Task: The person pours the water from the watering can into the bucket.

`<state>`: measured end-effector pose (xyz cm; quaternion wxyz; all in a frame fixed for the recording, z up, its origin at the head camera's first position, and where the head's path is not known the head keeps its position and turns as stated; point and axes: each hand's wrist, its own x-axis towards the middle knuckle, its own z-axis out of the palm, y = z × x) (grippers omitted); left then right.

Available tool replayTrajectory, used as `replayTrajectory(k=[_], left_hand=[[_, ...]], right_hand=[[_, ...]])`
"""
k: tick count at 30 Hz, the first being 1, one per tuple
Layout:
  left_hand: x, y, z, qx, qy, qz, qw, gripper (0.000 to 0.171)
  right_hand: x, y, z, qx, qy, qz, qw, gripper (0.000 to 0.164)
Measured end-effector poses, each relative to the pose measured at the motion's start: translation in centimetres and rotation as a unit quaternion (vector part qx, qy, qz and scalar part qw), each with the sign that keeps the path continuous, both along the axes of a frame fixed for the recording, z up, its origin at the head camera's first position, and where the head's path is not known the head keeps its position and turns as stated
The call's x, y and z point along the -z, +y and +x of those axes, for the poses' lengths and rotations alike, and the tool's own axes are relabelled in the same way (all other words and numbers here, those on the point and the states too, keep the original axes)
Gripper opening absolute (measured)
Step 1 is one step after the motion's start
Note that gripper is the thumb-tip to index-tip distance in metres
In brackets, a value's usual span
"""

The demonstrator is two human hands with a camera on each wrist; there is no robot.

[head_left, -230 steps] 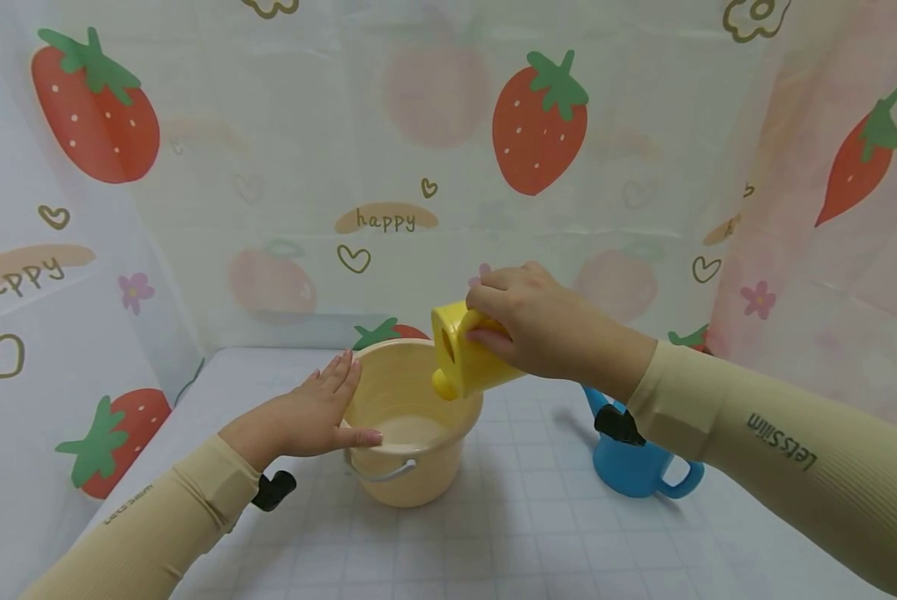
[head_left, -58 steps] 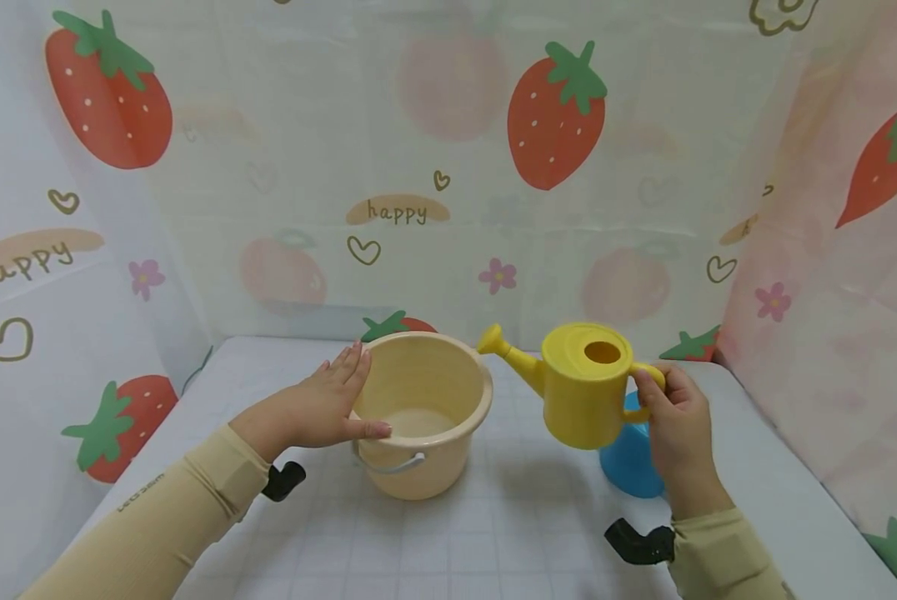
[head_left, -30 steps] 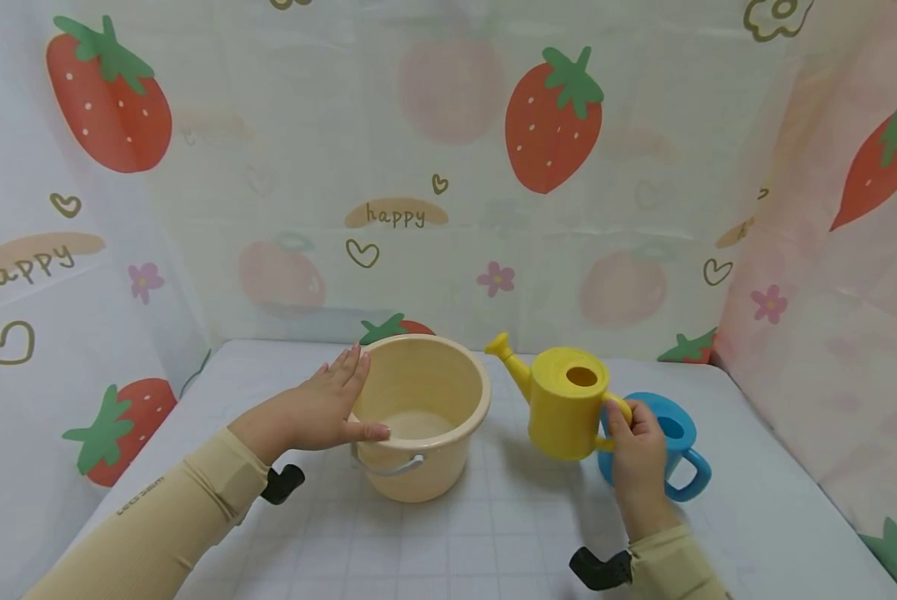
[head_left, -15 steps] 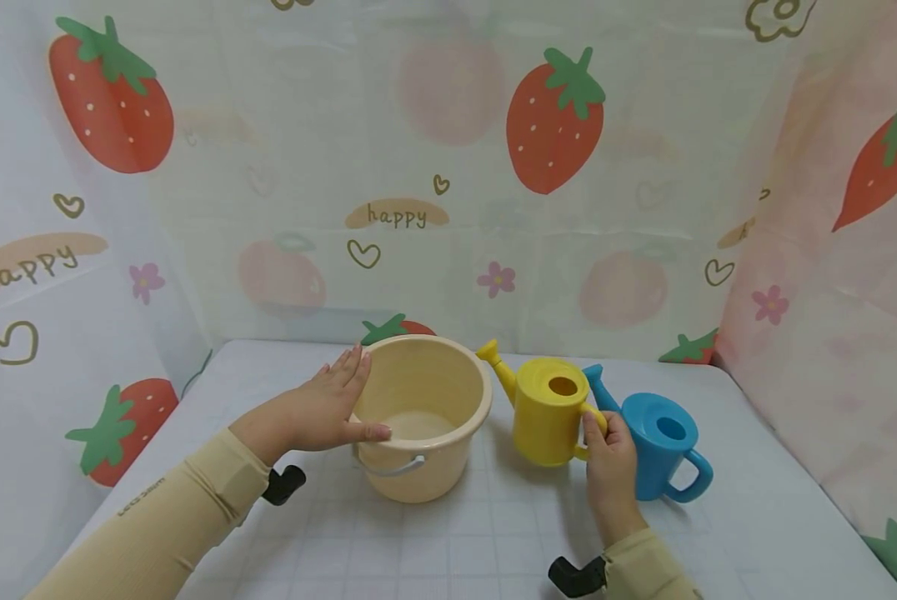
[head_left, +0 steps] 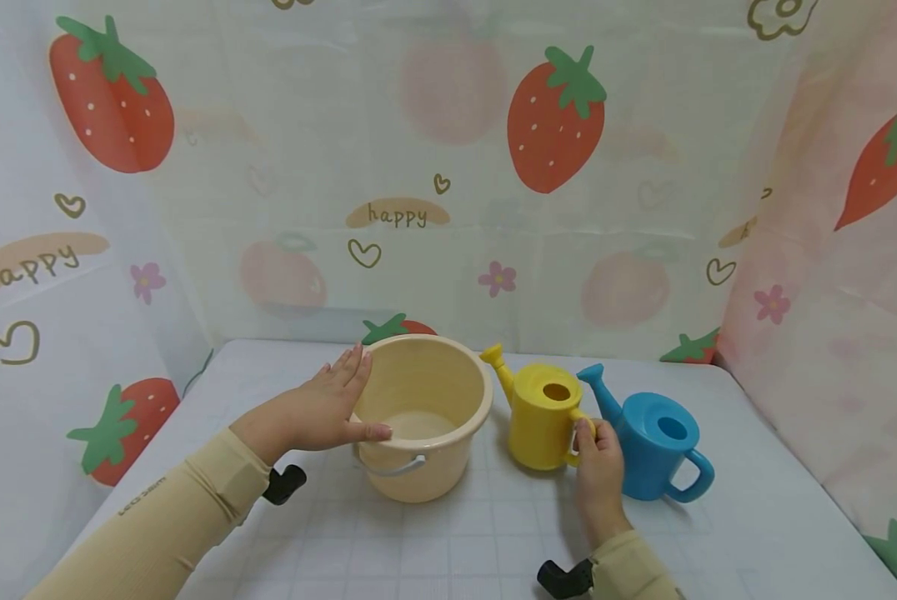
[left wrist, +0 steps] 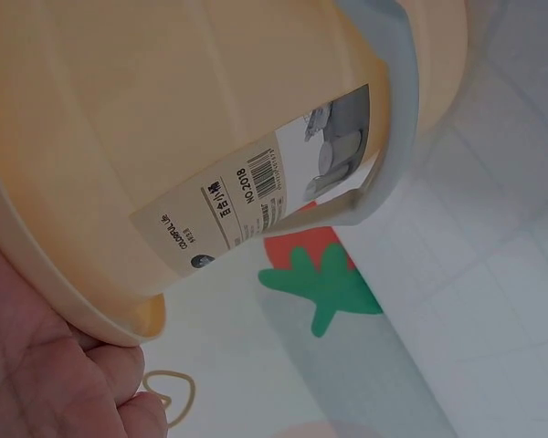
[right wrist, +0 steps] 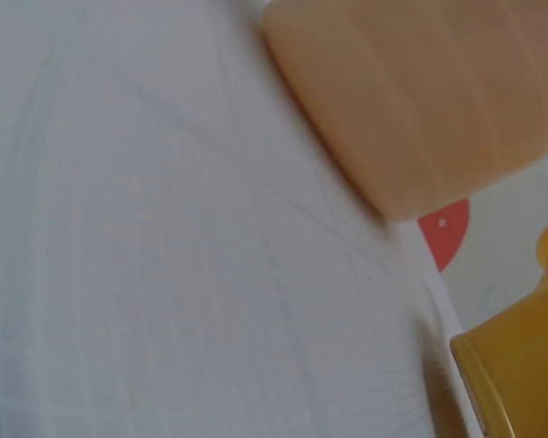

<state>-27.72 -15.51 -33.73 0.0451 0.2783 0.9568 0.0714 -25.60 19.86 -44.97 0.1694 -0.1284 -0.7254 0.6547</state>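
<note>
A cream plastic bucket (head_left: 418,475) with a grey handle stands upright on the table in the head view. My left hand (head_left: 309,417) rests on its left rim, fingers straight and thumb toward the front; the left wrist view shows the palm (left wrist: 36,365) by the rim and a label (left wrist: 256,182) on the bucket wall. Right of the bucket is a yellow watering can (head_left: 540,433), upright, its spout pointing left toward the bucket. My right hand (head_left: 601,479) pinches its handle. Whether its base touches the table, I cannot tell.
A blue watering can (head_left: 654,458) stands just right of my right hand, spout to the left and handle to the right. The table (head_left: 418,550) has a pale grid cloth. Strawberry-print curtains (head_left: 306,167) enclose the back and sides.
My right hand first tilted the yellow watering can over the bucket, then brought it upright to the right, and has since lowered it leftward between bucket and blue can. My left hand stayed put.
</note>
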Motion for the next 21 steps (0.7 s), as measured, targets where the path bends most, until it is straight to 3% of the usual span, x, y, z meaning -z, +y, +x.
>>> replayTrajectory(k=[6, 14, 21], left_hand=[[-0.1, 0.1, 0.1, 0.000, -0.004, 0.000, 1.0000, 0.116], [-0.2, 0.2, 0.2, 0.002, -0.007, 0.005, 1.0000, 0.116], [0.0, 0.1, 0.2, 0.002, -0.003, 0.008, 1.0000, 0.115]], right_hand=[[0.9, -0.1, 0.0, -0.001, 0.005, 0.015, 1.000, 0.044], [1.1, -0.5, 0.1, -0.010, 0.016, -0.004, 1.000, 0.040], [1.7, -0.4, 0.0, -0.037, 0.006, -0.011, 0.999, 0.033]])
